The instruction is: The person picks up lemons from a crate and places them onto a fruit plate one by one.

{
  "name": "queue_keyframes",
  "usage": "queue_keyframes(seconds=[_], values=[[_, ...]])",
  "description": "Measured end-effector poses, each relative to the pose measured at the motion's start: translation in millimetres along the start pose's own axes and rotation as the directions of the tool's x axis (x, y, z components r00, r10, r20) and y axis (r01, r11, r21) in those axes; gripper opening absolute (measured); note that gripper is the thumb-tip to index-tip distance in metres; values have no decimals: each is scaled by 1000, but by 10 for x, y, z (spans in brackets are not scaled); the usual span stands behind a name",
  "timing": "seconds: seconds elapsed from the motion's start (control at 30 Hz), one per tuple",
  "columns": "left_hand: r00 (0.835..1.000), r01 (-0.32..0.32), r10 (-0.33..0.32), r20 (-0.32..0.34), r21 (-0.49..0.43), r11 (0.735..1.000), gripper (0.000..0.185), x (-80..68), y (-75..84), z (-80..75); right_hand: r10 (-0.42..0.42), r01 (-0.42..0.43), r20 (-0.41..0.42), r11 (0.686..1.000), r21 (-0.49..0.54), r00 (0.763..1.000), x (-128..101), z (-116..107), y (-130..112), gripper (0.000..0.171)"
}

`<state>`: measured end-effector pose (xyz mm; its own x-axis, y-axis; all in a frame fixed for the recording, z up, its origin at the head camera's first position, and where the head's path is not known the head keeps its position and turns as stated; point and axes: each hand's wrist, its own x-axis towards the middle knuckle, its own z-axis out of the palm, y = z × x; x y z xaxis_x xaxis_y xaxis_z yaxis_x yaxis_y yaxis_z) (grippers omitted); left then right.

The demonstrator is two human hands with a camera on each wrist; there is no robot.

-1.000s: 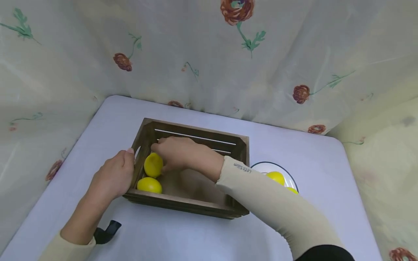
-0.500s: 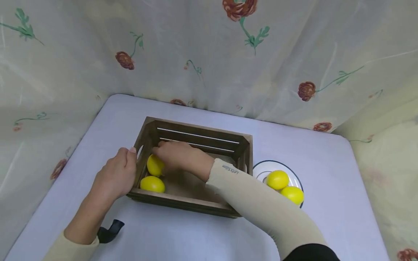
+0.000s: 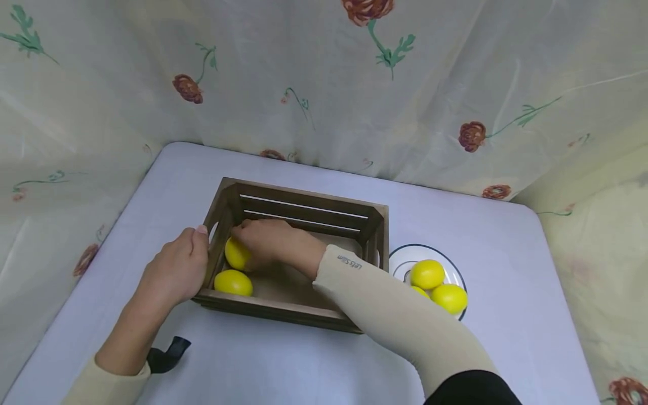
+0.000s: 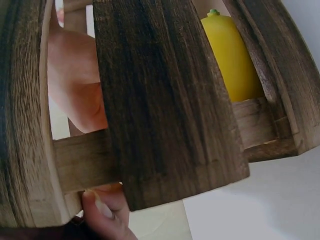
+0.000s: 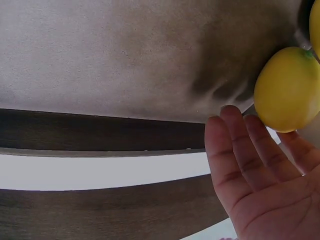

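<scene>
My left hand (image 3: 177, 267) grips the left end of a brown slatted wooden crate (image 3: 278, 313) at its handle slot. Inside the crate, my right hand (image 3: 275, 242) reaches to the left end. There its fingertips touch a yellow lemon (image 3: 236, 253), partly covered by the hand in the head view. In the right wrist view the fingers (image 5: 260, 160) look nearly straight against that lemon (image 5: 287, 90). A second lemon (image 3: 233, 282) lies in the crate's near left corner. Through the slats, the left wrist view shows a lemon (image 4: 230, 55) with a green tip.
To the crate's right stands a white plate (image 3: 405, 253) with a dark rim. It bears several lemons (image 3: 449, 298), partly hidden by my right sleeve (image 3: 385, 304). A white-covered table (image 3: 506, 315) supports everything, with a flowered curtain (image 3: 324, 67) behind it.
My right hand has shifted slightly over the farther lemon, covering more of it. The right forearm has moved left, uncovering more of the plate and its lemons. The left hand keeps its grip.
</scene>
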<state>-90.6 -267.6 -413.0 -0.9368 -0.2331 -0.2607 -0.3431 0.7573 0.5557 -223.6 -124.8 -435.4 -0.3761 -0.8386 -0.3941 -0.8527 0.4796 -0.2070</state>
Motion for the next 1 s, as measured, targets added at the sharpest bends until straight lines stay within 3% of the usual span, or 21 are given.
queue_keyframes(seconds=[0.77,1.0], values=[[1000,-1,2,3,-45,999,68,-2,-9,58,43,-40,82,998,-39,996,-38,95,-26,80],[1000,1,-1,-1,-59,998,68,-19,-40,56,55,-49,110,997,-53,992,-52,84,-47,77]])
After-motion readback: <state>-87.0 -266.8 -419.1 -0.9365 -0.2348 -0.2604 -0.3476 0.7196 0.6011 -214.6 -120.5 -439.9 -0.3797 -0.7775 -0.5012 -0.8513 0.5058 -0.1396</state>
